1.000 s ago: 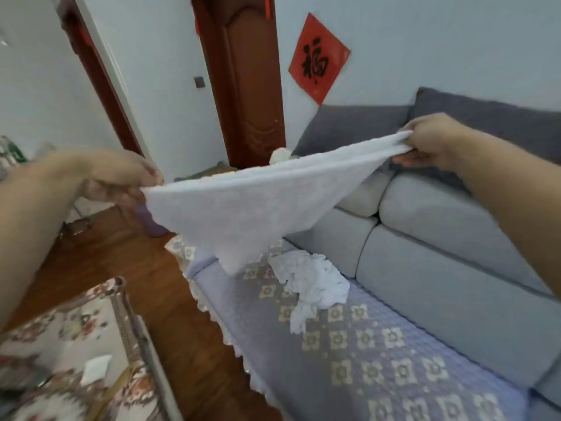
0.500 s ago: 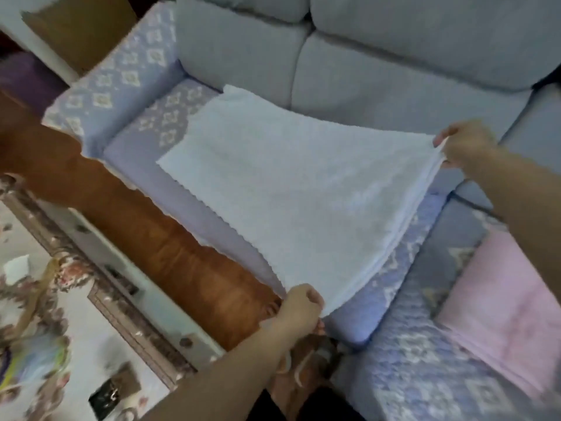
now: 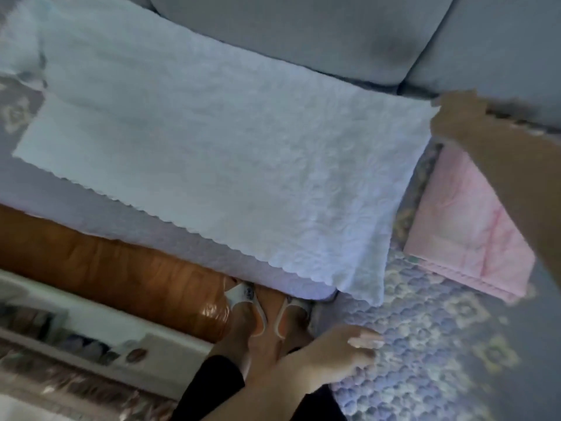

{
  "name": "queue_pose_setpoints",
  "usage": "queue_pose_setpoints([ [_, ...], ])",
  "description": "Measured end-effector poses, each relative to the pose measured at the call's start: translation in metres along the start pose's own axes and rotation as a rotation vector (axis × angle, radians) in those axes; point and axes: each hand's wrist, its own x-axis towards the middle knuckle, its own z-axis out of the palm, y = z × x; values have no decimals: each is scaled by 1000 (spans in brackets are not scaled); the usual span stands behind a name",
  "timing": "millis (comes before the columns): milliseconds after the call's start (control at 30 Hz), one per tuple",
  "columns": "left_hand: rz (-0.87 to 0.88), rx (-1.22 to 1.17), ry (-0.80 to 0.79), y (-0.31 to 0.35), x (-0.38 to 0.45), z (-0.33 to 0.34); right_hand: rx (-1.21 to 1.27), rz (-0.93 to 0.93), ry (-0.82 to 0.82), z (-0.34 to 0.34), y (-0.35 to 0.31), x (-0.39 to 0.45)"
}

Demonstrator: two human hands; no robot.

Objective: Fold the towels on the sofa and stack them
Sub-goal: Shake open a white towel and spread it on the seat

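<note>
Since the earlier frame the white embossed towel with a scalloped edge (image 3: 212,165) has come down from the air and now lies spread flat on the seat of the grey fabric sofa (image 3: 303,34), and the left hand (image 3: 343,347) has let go of its near corner. The towel covers most of the seat cushion: its far long edge runs along the foot of the back cushions, its scalloped near edge follows the front edge of the seat, and its near right corner hangs slightly over onto the quilted lilac sofa cover with pale flower motifs (image 3: 440,344).

The right hand (image 3: 455,117) sits at the far right corner of the towel, close against the back cushions; its grip is blurred, so whether it pinches the corner or merely touches it cannot be told. The left hand rests apart from the towel at the front edge of the seat, fingers spread and relaxed on the lilac cover, holding nothing.

A folded pink towel (image 3: 467,226) lies on the lilac cover just right of the white towel, partly under the right forearm. Below the front edge of the sofa, two feet in white sandals (image 3: 267,302) stand on the brown wooden floor (image 3: 106,262).
</note>
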Motion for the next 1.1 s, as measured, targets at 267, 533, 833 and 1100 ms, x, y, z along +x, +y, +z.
queue_pose_setpoints([
  [267,-94,86,978,-62,-155,-247,169,-80,-288,103,-120,-108],
  [533,15,-4,1400,-37,-346,-506,361,-312,-307,93,-399,-126],
  [833,38,389,1227,28,-336,-733,372,-26,-431,203,-665,-130],
  [1100,585,49,731,48,-381,-654,1065,118,-701,189,-759,-232],
])
